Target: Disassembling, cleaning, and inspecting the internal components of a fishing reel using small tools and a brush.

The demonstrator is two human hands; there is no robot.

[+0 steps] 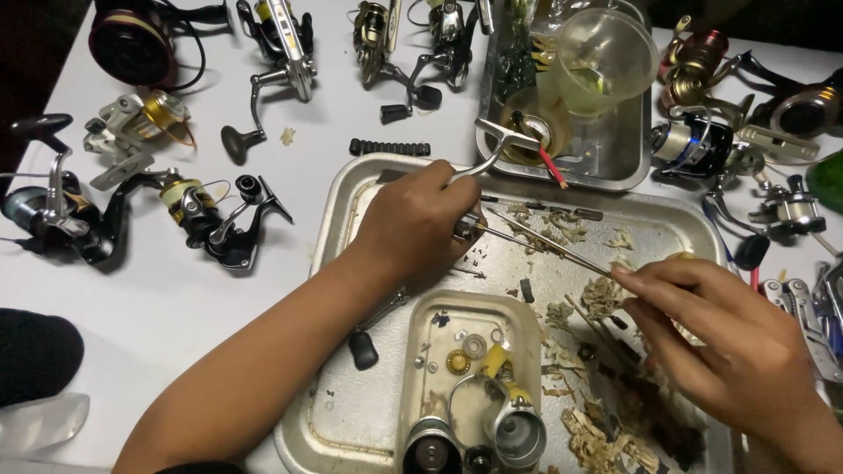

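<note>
Pinching a long thin metal rod (549, 241) at its near end, the fingers of the right hand (729, 347) are drawn together around it, while the rod's far tip reaches into a small metal part (467, 226) clamped in the closed fingers of the left hand (413, 224). A bent metal handle (500, 145) sticks up and away from that left grip. Both hands hover over a large steel tray (351, 211) littered with tan scraps of paper (601, 294) and loose bits. Nearer the person, a smaller tray (421, 325) sits inside the big one, holding a brass gear (457, 361), washers and a silver spool (516, 430). Beyond the hands stands a deeper steel pan (619, 158) with a clear plastic cup (606, 57) tipped in it. Fishing reels lie all around on the white table (176, 290): a black and gold one (215, 215) just left of the tray, others along the far edge and off to the right.
</note>
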